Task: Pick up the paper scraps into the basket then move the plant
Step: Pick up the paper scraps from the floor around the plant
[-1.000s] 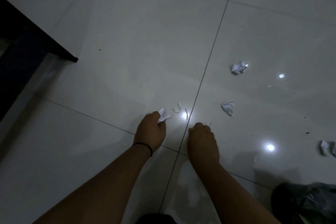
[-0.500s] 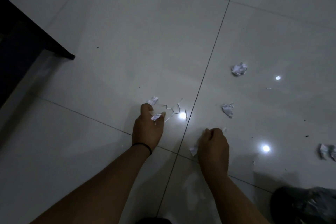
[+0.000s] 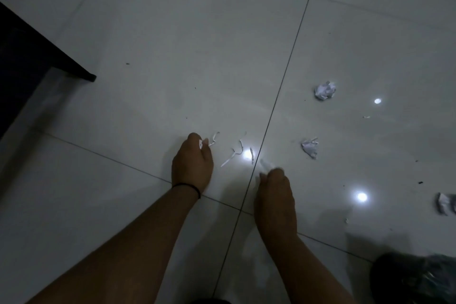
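Scraps still litter the floor (image 3: 148, 56), so I judge collecting barely underway: thin strips (image 3: 235, 153) between my hands, crumpled wads (image 3: 325, 90) farther right. My left hand (image 3: 192, 165) pinches one white scrap (image 3: 201, 143); right hand (image 3: 274, 185) clenches blurred paper. I see no plant.

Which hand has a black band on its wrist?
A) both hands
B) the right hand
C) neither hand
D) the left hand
D: a thin black band circles the wrist just behind the left hand, while the right hand has a bare wrist.
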Demonstrator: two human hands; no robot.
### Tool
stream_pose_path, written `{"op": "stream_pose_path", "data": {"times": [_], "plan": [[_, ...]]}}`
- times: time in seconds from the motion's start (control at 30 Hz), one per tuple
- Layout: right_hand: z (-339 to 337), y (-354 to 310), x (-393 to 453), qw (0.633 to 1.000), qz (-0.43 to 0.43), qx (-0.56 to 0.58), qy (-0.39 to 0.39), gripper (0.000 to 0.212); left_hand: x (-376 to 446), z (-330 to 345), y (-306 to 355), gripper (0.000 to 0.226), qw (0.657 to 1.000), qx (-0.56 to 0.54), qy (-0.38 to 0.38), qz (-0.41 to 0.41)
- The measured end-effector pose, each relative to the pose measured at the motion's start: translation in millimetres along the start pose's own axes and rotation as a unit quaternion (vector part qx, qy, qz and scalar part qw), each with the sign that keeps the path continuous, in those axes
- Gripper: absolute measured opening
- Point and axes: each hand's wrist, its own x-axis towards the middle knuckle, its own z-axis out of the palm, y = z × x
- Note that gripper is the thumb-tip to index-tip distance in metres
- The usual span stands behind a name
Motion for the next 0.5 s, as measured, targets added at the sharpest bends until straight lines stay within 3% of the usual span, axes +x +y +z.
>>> {"op": "stream_pose_path", "data": {"times": [0.1, 0.2, 0.33, 0.37, 0.43, 0.5], "plan": [[-2.7, -14.0, 27.2, 1.000, -0.004, 0.031, -0.004, 0.015, -13.6, 1.1, -4.2, 0.012, 1.000, -0.030, 0.000, 0.006], [1.7, -20.7, 45.3, 0.999, -0.049, -0.013, -0.013, 0.016, -13.3, 2.0, -3.6, 0.032, 0.998, -0.058, -0.008, -0.010], [13.9, -28.3, 54.1, 0.987, -0.053, -0.151, -0.021, 0.060, -10.0, 1.1, -5.8, 0.016, 0.997, -0.075, -0.013, 0.017], [17.3, -30.5, 55.4, 0.980, -0.054, -0.193, -0.020, 0.067, -8.4, 1.0, -5.1, 0.025, 0.997, -0.073, -0.015, 0.018], [23.0, -33.6, 55.9, 0.970, -0.068, -0.233, -0.018, 0.066, -5.0, 1.8, -0.1, 0.042, 0.998, -0.058, -0.018, -0.005], [27.4, -33.0, 55.7, 0.962, -0.111, -0.250, -0.013, 0.052, 0.1, 3.4, 10.0, 0.048, 0.998, -0.031, -0.025, -0.054]]}}
